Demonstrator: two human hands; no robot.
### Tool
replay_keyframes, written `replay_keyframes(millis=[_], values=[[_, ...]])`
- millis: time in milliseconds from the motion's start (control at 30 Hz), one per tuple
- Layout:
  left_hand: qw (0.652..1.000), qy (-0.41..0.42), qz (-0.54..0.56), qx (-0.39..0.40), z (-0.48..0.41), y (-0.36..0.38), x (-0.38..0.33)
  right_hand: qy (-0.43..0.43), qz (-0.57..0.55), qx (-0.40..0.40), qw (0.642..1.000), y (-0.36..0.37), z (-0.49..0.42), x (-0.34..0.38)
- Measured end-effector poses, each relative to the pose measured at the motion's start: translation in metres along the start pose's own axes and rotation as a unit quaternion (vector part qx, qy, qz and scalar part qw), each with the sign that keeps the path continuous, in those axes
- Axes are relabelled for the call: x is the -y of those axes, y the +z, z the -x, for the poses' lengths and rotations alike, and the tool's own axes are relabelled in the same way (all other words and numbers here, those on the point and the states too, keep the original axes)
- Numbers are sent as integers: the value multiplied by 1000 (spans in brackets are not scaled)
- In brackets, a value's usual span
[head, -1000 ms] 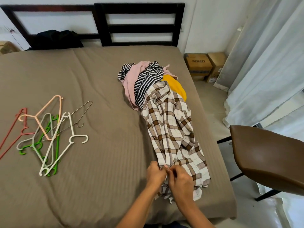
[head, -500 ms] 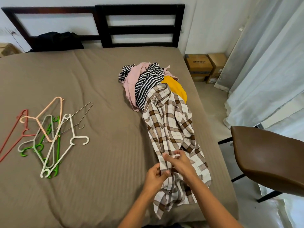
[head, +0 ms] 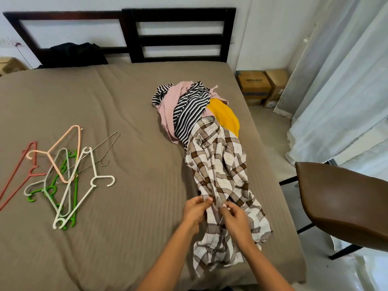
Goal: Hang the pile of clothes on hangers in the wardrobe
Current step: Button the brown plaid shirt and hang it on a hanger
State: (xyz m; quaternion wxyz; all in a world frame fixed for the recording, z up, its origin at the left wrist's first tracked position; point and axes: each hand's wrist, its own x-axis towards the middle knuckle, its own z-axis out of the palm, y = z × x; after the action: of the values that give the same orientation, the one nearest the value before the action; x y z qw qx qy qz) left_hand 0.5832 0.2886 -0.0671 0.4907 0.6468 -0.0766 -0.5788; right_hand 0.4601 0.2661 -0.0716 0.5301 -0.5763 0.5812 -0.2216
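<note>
Bed (head: 109,223): left hand (head: 194,211) higher than before, right hand (head: 236,222) lower; fingers of both pinch plaid shirt (head: 218,164).

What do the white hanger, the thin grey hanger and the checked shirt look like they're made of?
White hanger: likely moulded plastic, smooth, thick limbs. Thin grey hanger: probably metal wire, very slim, faint sheen. Checked shirt: soft woven cloth, matte, falling in creases; the fibre cannot be told.

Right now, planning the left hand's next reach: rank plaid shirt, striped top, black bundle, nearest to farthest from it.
1. plaid shirt, pinched in the left hand.
2. striped top, in the pile ahead.
3. black bundle, by the headboard.
</note>
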Motion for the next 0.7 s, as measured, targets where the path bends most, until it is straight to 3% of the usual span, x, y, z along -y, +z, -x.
replay_keyframes(millis=[100, 233, 333, 467, 700], values=[[1000, -13, 15, 15, 1, -4, 6, 18, -10, -64, 998, -5, 0, 1], [1000, 7, 4, 20, 8, -9, 7, -21, -49, -85, 995, -11, -3, 2], [1000, 16, -6, 18, 14, -11, 4, 5, -147, -54, 988, -13, -5, 0], [999, 26, -16, 32, 17, -11, 1, 29, -198, -19, 980, -13, -3, 3], [997, 36, -63, 26, 18, -10, 1, -58, -136, 4, 989, -12, 5, 7]])
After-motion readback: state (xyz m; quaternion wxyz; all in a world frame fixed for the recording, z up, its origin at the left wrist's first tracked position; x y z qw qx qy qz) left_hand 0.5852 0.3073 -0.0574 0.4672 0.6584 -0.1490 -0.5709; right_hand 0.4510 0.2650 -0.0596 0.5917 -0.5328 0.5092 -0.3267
